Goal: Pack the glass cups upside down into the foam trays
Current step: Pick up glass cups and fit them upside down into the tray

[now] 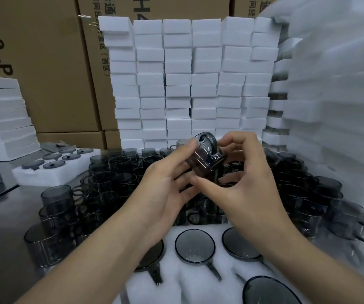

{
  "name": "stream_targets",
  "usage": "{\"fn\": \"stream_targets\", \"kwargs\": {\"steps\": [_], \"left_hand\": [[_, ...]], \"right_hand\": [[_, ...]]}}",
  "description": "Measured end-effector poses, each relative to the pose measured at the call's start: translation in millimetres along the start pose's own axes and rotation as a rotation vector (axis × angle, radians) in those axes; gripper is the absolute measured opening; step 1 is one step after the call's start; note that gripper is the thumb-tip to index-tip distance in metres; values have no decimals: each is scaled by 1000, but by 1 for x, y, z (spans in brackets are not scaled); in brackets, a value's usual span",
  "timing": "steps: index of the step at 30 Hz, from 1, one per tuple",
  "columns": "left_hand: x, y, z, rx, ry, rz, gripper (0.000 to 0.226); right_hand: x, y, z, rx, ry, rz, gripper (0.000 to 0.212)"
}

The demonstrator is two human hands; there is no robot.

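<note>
Both hands hold one cup above the tray.
The left hand and right hand curl their fingers round the tilted cup, its handle uppermost. The tray lies nearer and below; the cup likely needs turning mouth-down first.

The cup gripped between the left hand and the right hand is smoky grey glass, glossy and see-through, as are the cups around both hands. Below the wrists the foam tray looks white, matt and finely grainy. Beyond the fingertips stand matt white foam blocks and dull brown cardboard boxes.
</note>
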State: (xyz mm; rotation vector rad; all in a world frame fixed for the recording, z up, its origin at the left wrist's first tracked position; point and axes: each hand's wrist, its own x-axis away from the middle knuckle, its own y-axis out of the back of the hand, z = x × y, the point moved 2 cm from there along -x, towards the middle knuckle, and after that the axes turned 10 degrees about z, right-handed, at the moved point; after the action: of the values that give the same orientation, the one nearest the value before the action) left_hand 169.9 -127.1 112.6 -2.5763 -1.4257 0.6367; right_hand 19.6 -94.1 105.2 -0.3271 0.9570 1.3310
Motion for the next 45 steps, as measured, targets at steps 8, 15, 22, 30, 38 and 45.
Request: {"fn": "stream_targets", "kwargs": {"steps": [8, 15, 22, 30, 38, 45], "left_hand": [[-1, 7, 1, -79, -8, -30, 31], [3, 16, -13, -260, 17, 36, 50], [5, 29, -15, -294, 42, 154, 42], [7, 40, -20, -319, 104, 210, 71], [4, 33, -10, -164, 208, 351, 40], [-2, 39, -4, -193, 269, 251, 59]], "right_hand": [[1, 0, 5, -121, -21, 27, 39], [1, 0, 13, -175, -51, 164, 25], [-2, 1, 16, -251, -152, 252, 24], [-5, 5, 15, -275, -106, 300, 23], [-9, 8, 10, -463, -120, 478, 45], [-6, 15, 22, -250, -153, 540, 41]]}}
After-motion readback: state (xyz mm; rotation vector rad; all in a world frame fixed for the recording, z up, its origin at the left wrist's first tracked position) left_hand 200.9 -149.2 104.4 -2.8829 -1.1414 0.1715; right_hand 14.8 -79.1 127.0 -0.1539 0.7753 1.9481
